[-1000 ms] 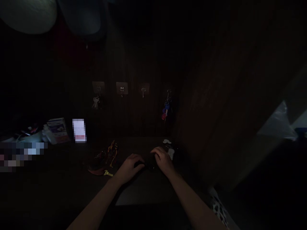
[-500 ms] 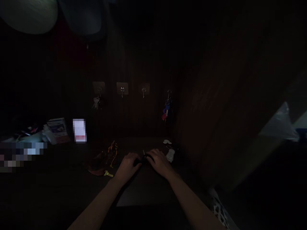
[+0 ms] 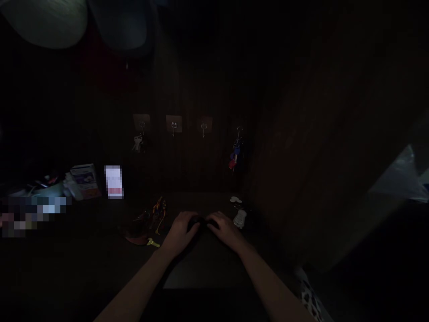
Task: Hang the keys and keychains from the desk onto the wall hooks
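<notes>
Almost straight below the bare silver wire hook (image 3: 203, 131), third from the left of four on the dark wooden wall, a small, nearly black object (image 3: 202, 220) is framed by the fingertips of two bare hands. It is approached from its left by the left hand (image 3: 182, 229) and from its right by the right hand (image 3: 224, 227), and neither can be judged clearly nearer. The fingers of both hands are curled inward, with the thumbs set narrowly apart from them; contact with the object seems likely, but whether it is gripped by either hand cannot be told in this light. Its long axis cannot be made out, and no label, seam or colour is shown by its surface. Below and to the left of the hook, a tangled bundle of keys with orange-yellow cord (image 3: 159, 210) is laid near the left hand, with a flat yellow metal key (image 3: 153, 243) beside that wrist. Below and to the right of the hook, a pale, rounded, flat tag (image 3: 240, 218) is seen just beside the right hand. Immediately right of the hook, keys with blue and red covers (image 3: 236, 152) are hung.
</notes>
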Available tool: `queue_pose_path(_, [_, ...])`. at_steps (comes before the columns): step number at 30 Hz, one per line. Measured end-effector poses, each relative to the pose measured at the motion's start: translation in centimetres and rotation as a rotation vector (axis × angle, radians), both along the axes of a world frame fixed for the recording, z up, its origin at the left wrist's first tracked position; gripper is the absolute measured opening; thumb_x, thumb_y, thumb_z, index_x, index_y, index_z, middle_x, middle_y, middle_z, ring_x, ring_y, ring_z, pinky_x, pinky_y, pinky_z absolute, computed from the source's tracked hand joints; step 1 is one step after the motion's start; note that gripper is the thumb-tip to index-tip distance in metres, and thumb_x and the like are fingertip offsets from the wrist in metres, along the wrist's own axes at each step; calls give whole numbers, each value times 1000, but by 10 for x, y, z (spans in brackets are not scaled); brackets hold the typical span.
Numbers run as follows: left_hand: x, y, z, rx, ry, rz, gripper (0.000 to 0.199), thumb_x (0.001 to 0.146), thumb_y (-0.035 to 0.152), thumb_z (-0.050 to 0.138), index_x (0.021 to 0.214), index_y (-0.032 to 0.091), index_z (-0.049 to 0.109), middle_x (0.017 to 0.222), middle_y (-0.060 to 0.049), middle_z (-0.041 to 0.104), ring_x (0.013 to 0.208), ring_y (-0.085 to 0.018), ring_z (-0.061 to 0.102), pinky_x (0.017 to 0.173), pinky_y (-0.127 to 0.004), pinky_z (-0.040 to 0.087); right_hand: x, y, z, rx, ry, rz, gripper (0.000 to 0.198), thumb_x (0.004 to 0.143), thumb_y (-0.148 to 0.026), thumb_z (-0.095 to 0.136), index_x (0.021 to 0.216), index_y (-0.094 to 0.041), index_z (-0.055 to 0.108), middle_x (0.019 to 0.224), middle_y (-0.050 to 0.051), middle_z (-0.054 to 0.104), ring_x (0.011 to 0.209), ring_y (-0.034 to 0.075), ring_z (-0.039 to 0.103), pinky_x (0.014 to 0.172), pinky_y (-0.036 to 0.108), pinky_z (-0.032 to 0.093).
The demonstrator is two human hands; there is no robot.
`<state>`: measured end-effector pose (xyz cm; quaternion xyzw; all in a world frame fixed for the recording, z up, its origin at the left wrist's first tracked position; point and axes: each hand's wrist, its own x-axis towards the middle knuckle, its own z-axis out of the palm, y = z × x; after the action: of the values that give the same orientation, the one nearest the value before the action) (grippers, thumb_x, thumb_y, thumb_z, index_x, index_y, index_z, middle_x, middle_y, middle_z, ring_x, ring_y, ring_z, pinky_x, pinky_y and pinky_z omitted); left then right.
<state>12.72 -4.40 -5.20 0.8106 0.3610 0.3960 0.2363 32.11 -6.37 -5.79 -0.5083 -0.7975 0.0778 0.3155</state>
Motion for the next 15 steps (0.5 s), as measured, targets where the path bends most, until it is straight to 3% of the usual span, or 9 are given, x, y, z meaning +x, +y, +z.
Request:
queue_pose_path(9, [3,0,1,36,202,50,13,79,25,51,85,20,61,92,-7,63,93,-25,53,81,-39,40,-3,-2,2,20,-26,-12,16,80,-17,55,93,-24,61,95,2,65,93,19,56,82,33,43])
queue_pose_path(15, [2,0,0,-50,75,-22,20,72,20,55,93,22,55,90,-3,62,86,-21,56,79,-33,41,-2,0,1,59,-19,-92,17,87,-22,45,86,-23,62,89,2,66,89,18,56,80,33,41])
